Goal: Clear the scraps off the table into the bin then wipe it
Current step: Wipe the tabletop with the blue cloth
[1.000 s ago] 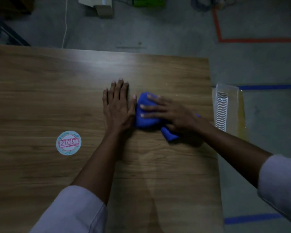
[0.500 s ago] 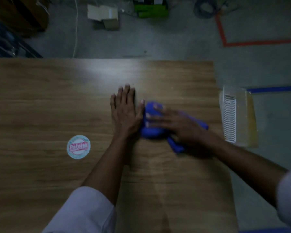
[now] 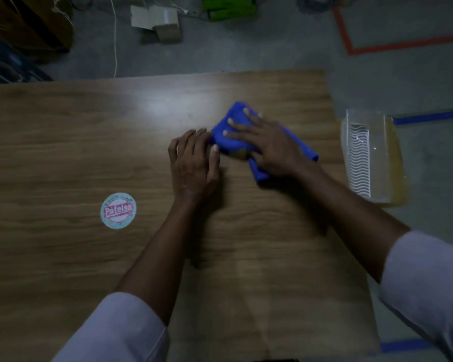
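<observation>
Your left hand (image 3: 194,163) rests on the bench (image 3: 63,152), fingers (image 3: 191,137) loosely curled at the edge of the blue cloth (image 3: 221,141) (pinching it? I cannot tell), probably steadying it. Farther, your right hand (image 3: 272,147) presses it flat, fingers straight, ready to wipe.

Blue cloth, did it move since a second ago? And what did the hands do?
Yes. The right hand, pressing flat, slid the blue cloth a bit away from the person across the table. The left hand curled its straight fingers in. The round sticker and the clear bin stayed put.
</observation>
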A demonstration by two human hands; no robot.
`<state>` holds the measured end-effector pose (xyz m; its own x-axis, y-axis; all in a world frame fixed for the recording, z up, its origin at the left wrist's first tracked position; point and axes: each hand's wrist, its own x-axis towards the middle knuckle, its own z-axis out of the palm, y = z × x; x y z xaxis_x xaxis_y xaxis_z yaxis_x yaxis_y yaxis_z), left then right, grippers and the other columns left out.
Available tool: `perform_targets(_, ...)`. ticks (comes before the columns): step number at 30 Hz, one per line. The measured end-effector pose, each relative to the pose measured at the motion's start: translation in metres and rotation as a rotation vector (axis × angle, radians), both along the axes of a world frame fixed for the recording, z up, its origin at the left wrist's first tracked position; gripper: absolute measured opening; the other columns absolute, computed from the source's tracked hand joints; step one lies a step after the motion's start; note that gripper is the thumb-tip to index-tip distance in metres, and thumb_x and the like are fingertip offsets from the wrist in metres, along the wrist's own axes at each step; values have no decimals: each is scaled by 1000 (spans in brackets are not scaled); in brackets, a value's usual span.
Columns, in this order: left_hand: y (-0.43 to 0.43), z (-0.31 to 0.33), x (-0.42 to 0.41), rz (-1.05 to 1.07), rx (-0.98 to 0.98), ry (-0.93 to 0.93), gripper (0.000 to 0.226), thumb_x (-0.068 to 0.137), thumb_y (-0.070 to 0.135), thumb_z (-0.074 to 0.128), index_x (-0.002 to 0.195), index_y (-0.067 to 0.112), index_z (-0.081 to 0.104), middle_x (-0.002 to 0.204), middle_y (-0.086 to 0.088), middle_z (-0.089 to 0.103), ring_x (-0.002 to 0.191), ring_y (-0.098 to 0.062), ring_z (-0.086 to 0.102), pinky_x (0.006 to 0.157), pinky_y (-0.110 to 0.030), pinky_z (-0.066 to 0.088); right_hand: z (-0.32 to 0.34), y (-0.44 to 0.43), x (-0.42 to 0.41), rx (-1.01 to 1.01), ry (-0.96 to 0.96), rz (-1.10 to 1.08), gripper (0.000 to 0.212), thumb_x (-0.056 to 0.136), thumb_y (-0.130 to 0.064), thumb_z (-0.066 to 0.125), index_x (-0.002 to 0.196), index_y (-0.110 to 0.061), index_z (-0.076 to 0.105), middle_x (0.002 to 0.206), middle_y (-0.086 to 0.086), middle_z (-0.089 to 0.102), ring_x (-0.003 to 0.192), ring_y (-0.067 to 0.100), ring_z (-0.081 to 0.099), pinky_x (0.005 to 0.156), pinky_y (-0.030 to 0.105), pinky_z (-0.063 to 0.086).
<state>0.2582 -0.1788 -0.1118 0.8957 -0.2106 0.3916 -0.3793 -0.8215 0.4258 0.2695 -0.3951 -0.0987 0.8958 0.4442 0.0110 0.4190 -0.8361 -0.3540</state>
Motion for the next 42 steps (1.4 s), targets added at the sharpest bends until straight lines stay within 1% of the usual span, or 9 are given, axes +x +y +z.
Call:
perform_targets(6,17,15,-84,68,-255,12,19,95,14,60,110,11,72,124,-2,70,115,-29,61,102,-45,38,12,24,-152,223,213,201,84,57,-4,50,138,-18,63,153,-1,51,152,26,33,122,42,26)
perform_targets(9,29,8,-125,82,-236,58,21,93,13,61,111,12,72,125,-2,70,117,-29,60,102,-46,38,39,2,-135,369,98,3,75,66,-5,44,138,-13,62,149,3,53,144,20,44,121,38,33)
perform_targets(11,31,1,-142,94,-178,107,24,93,15,61,115,13,70,128,-2,69,122,-28,59,103,-47,39,46,-17,-89,325,-41,-172,63,81,-1,49,142,-16,57,150,1,51,143,18,42,121,29,30)
perform_targets(17,50,-13,-182,150,-143,207,39,90,17,57,128,11,64,145,-5,58,141,-27,47,114,-47,34,-4,15,-66,-107,-67,-317,51,102,-38,42,153,-42,41,165,-14,31,157,24,15,122,52,20)
perform_targets(26,63,-5,-196,-11,-226,250,39,90,11,56,126,0,63,148,-17,54,146,-33,40,121,-51,28,21,37,-184,213,79,61,73,72,0,49,142,-20,60,156,3,48,151,29,33,116,51,34)
perform_targets(28,63,-8,-197,-13,-225,227,37,88,9,57,123,0,64,147,-16,55,145,-34,41,122,-50,28,24,19,-157,258,-30,-79,60,84,-5,50,143,-16,59,155,7,49,148,32,38,119,47,32)
perform_targets(33,61,-15,-196,-14,-211,186,40,84,5,59,123,-1,64,145,-17,57,143,-36,42,125,-42,23,-12,26,-127,-22,-65,-351,50,100,-39,41,150,-37,48,162,-8,37,156,31,21,121,54,24)
perform_targets(39,62,-9,-195,-18,-243,212,42,84,5,57,124,-4,63,144,-19,57,142,-37,43,120,-49,32,-11,76,-211,6,3,-111,75,81,-20,50,153,-39,43,164,-13,33,158,24,14,123,50,22)
perform_targets(42,64,-7,-199,-8,-299,251,50,80,9,50,128,-3,60,144,-18,57,142,-36,43,120,-45,32,2,79,-249,268,44,-72,80,64,-6,46,141,-25,59,157,-6,47,154,25,28,120,49,30)
